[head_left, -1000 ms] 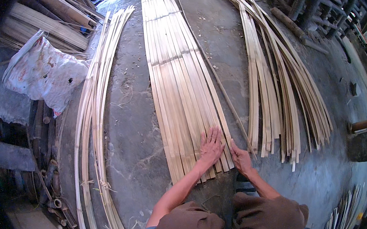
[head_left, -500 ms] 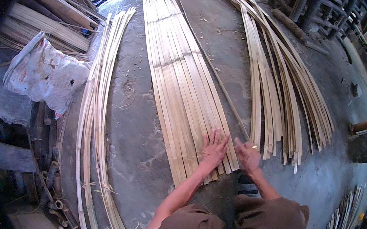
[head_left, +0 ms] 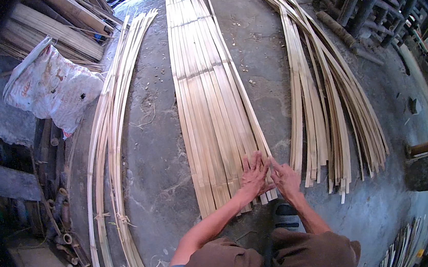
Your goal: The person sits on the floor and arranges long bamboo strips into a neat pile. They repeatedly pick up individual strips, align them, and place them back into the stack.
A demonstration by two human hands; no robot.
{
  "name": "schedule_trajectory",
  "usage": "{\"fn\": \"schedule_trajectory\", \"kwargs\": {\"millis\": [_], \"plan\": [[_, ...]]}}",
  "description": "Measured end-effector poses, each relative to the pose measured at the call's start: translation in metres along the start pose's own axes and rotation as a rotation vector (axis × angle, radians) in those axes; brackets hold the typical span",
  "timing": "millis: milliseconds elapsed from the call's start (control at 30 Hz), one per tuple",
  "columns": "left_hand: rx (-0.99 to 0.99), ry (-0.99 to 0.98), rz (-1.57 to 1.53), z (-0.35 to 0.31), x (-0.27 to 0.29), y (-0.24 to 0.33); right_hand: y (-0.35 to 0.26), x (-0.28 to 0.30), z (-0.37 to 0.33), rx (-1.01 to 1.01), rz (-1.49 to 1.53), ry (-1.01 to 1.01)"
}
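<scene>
A row of long, pale bamboo strips (head_left: 211, 108) lies side by side on the floor in front of me, with dark node marks running across it. My left hand (head_left: 253, 178) rests flat on the near right part of the row, fingers stretched out. At the row's right edge, my right hand (head_left: 286, 178) grips the near end of the outermost bamboo strip (head_left: 253, 114), index finger pointing forward along it. The two hands nearly touch. The strip lies against the row near my hands and stands slightly apart at the far end. My right fingers partly hide its near end.
Loose bamboo strips (head_left: 320, 118) fan out at right. A tied bundle of strips (head_left: 117, 143) lies at left, beside a white sack (head_left: 52, 84) and bamboo tubes (head_left: 65, 239). A dark frame of poles (head_left: 366, 5) stands far right, and short strips (head_left: 402, 246) lie near right.
My right hand has moved left, bringing the outermost strip from a gap at the right up against the row. My left hand has shifted slightly right and nearer, staying flat.
</scene>
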State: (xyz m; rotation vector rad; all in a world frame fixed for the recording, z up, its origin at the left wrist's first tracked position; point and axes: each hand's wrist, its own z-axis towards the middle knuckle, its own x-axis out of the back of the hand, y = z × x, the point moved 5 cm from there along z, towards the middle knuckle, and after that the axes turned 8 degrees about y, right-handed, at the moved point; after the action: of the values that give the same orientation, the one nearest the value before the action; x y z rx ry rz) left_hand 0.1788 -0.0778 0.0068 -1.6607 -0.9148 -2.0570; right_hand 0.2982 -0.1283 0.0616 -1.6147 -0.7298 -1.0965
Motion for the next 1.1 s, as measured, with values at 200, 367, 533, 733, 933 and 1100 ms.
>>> {"fn": "schedule_trajectory", "kwargs": {"millis": [200, 367, 533, 733, 933, 1100], "plan": [[-0.075, 0.071, 0.211, 0.002, -0.026, 0.003, 0.000, -0.004, 0.005, -0.102, 0.547, 0.140], [-0.046, 0.146, -0.102, 0.004, -0.006, 0.008, 0.001, 0.014, -0.002, -0.207, 0.661, 0.163], [-0.015, 0.049, 0.079, 0.024, -0.013, 0.005, -0.011, 0.027, -0.013, -0.139, 0.568, 0.189], [-0.053, 0.170, -0.072, 0.028, -0.016, -0.025, -0.015, -0.007, 0.003, -0.127, 0.744, 0.218], [0.134, 0.189, -0.029, 0.015, -0.006, -0.031, 0.001, -0.045, 0.017, -0.014, 0.481, 0.174], [0.218, 0.213, -0.087, 0.009, -0.003, -0.033, 0.005, -0.050, 0.015, 0.007, 0.485, 0.186]]}}
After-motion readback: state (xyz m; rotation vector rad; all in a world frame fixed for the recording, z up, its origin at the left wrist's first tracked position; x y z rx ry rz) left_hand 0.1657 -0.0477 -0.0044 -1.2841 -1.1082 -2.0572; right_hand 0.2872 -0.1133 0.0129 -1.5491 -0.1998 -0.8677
